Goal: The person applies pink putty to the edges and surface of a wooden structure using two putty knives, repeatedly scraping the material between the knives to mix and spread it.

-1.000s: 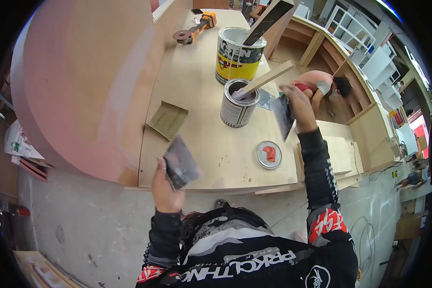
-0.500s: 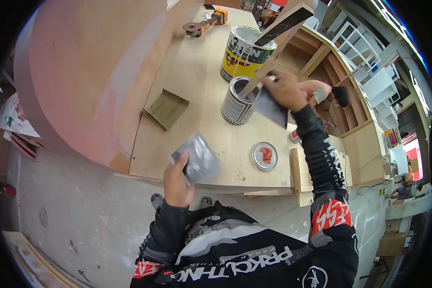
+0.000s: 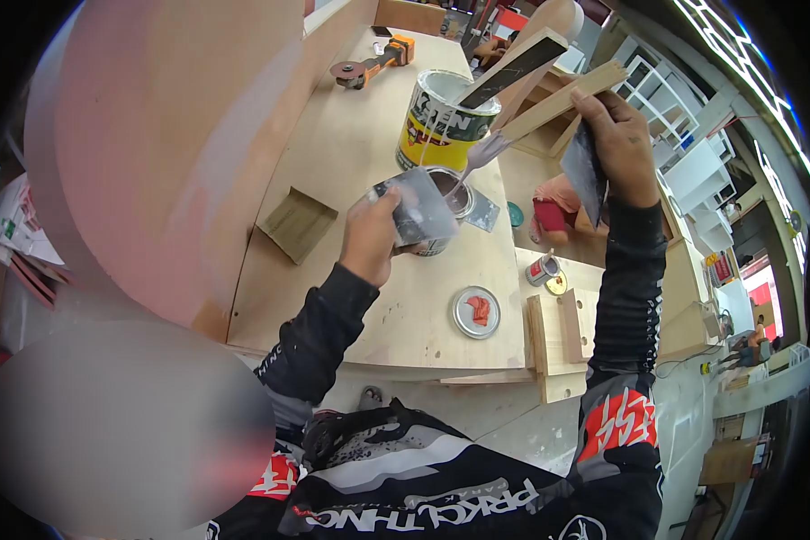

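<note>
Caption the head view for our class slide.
Right hand holding a wooden stick over an open can, left hand holding a flat grey plate.

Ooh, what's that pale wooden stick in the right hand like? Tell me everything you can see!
The wooden stick is long, straight and flat-sided, and looks like plain, pale wood. It slants above the small can, upper end to the right. The fingers of the right hand grip it near that end, and its tip pokes out past them. Greyish-purple paste coats the lower end, with a strand trailing down toward the can.
</note>
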The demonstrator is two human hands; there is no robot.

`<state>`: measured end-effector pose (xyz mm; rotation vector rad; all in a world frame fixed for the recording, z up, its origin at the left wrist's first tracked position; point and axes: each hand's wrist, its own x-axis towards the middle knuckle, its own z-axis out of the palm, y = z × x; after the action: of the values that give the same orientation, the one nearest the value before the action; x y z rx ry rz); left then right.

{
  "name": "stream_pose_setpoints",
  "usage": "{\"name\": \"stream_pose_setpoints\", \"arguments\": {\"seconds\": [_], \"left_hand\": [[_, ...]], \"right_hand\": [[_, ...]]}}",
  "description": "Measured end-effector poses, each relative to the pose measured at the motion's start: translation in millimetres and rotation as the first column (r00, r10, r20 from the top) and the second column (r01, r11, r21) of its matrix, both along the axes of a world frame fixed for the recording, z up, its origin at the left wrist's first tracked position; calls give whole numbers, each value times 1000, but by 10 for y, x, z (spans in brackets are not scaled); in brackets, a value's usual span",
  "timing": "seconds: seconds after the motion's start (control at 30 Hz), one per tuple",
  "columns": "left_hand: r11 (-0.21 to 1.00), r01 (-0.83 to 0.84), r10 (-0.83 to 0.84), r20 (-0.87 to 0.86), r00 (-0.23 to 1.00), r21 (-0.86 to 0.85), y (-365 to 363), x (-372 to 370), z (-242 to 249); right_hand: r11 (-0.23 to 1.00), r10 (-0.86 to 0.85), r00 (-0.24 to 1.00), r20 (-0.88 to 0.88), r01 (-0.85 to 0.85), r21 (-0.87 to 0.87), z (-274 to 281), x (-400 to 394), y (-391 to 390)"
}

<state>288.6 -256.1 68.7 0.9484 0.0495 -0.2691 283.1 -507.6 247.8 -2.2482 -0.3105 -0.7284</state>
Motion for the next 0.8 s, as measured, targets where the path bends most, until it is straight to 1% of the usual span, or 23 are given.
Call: {"name": "stream_pose_setpoints", "arguments": {"seconds": [0.07,0.1,0.13,0.2,0.23,0.27,0.3,0.33,0.37,0.4,0.43,0.47,0.5,0.53,0.57,0.6,0.63,0.67,0.7,0.73,0.77,0.8], "left_hand": [[997,77,-79,-73,994,-23,-108,92,121],[997,71,-71,-36,997,-9,-161,108,177],[997,73,-74,-38,997,-16,-204,155,192],[990,130,-136,-137,981,-50,-269,258,216],[990,128,-135,-136,981,-56,-288,299,214],[984,149,-165,-182,969,-100,-298,337,209],[976,164,-194,-227,954,-147,-296,360,211],[976,155,-187,-225,956,-152,-282,366,231],[979,178,-194,-196,961,-98,-264,368,265],[979,199,-203,-169,964,-42,-248,362,296],[980,194,-199,-168,966,-45,-233,329,334],[984,171,-166,-90,982,53,-222,277,379],[977,147,-148,-8,989,154,-225,250,404],[973,160,-161,-8,987,167,-225,257,389],[840,-10,-129,217,968,542,-207,268,358],[578,-255,-191,433,881,775,-194,277,334],[570,-247,-220,436,873,783,-173,231,374],[610,-350,-194,563,804,711,-137,130,435],[648,-440,-164,678,717,622,-104,39,461],[644,-432,-201,685,701,632,-74,4,443],[665,-484,-194,758,623,568,-37,5,412],[688,-530,-182,824,536,496,12,14,390]], "right_hand": [[999,24,994,109,-28,34,77,-91,51],[999,-32,994,104,32,-5,123,-165,76],[999,-33,994,103,35,-12,121,-238,112],[998,-32,988,150,38,-40,77,-396,228],[999,-40,989,141,42,-16,-25,-447,275],[1000,-19,993,119,21,-14,-158,-535,334],[999,-10,991,131,15,-42,-365,-562,345],[993,103,969,223,-89,-72,-561,-577,383],[981,149,952,269,-109,-158,-694,-624,426],[971,97,956,276,-30,-238,-779,-695,511],[961,95,949,301,-9,-277,-805,-715,586],[951,86,941,327,21,-309,-822,-728,621],[953,74,941,329,30,-300,-819,-694,607],[963,82,942,324,8,-268,-803,-611,581],[973,84,943,321,-7,-232,-796,-533,548],[999,-4,988,152,12,-51,-811,-454,515],[998,-39,998,42,41,-48,-783,-355,470],[997,-72,995,-69,69,-45,-760,-271,410],[995,-98,993,-61,97,-22,-894,-175,266],[997,-68,977,-204,72,8,-1158,-55,62],[997,-28,942,-335,49,53,-1348,-9,-79],[993,-45,950,-310,75,87,-1457,-111,-123]]}}
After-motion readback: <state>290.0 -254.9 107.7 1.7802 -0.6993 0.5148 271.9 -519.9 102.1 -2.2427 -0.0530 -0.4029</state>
